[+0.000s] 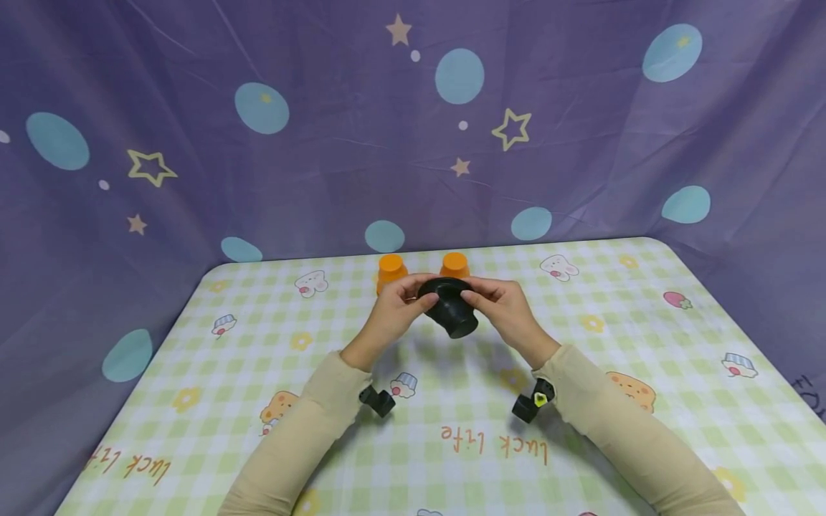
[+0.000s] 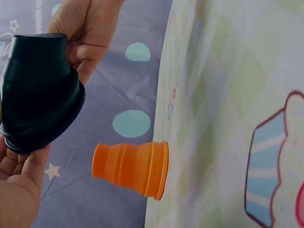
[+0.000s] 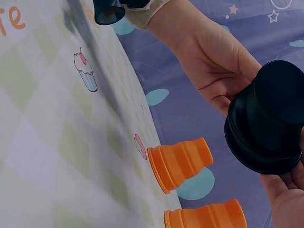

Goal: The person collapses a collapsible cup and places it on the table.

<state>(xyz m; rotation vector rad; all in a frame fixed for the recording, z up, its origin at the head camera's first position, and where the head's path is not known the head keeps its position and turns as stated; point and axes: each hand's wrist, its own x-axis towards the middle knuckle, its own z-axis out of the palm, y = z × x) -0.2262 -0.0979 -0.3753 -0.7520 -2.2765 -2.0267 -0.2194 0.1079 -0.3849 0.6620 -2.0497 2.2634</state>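
Both hands hold a black ribbed collapsible cup (image 1: pixel 454 308) above the middle of the table. Its wide rim is up, and its narrow base tilts down toward me. Fingers of the left hand (image 1: pixel 395 309) pinch the left side of the rim, thumb on the near wall. On the opposite side, the right hand (image 1: pixel 506 309) pinches the rim in the same way. The left wrist view shows the cup wall (image 2: pixel 40 90) folded unevenly, longer on one side. Beyond the hands, two orange ribbed cups (image 1: pixel 391 267) (image 3: pixel 180 161) stand upside down, partly hidden by the fingers in the head view.
A green-and-white checked cloth (image 1: pixel 413 466) with cartoon prints covers the table. Behind it hangs a purple curtain (image 1: pixel 335 143) with stars and blue ovals. A small black camera mount (image 1: pixel 377 401) is on the left wrist, another (image 1: pixel 534 401) on the right.
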